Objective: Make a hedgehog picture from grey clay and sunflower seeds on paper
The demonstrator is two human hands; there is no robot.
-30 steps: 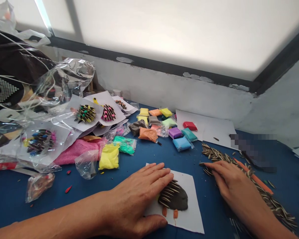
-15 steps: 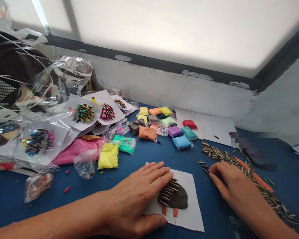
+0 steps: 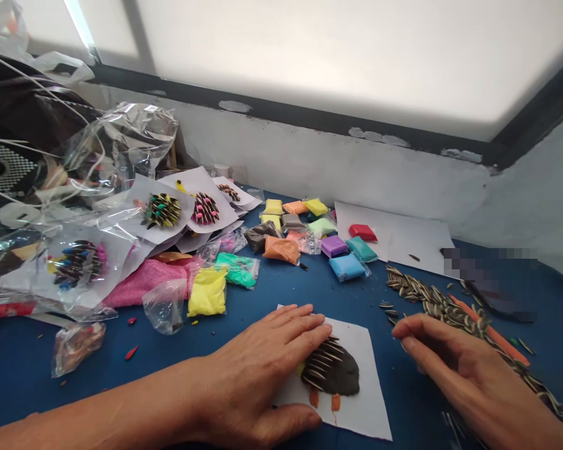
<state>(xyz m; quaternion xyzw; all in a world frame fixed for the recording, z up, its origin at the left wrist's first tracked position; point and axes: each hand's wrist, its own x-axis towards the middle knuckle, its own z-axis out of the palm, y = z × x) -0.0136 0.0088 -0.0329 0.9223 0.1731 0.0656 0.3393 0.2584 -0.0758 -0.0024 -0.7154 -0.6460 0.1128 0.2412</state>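
In the head view, your left hand [image 3: 263, 369] lies open and flat at the lower centre, fingers outstretched, partly covering the dark clay shape [image 3: 343, 373] on its white sheet [image 3: 374, 403]. Slim striped seeds [image 3: 321, 367] stick out of the clay beside your fingers, and two orange clay bits [image 3: 336, 402] sit below it. Your right hand [image 3: 469, 375], lower right, has thumb and forefinger brought together near some loose seeds [image 3: 388, 306]; you cannot tell whether they grip one. The seed heap [image 3: 410, 287] runs behind that hand, alongside an orange strip [image 3: 495, 337].
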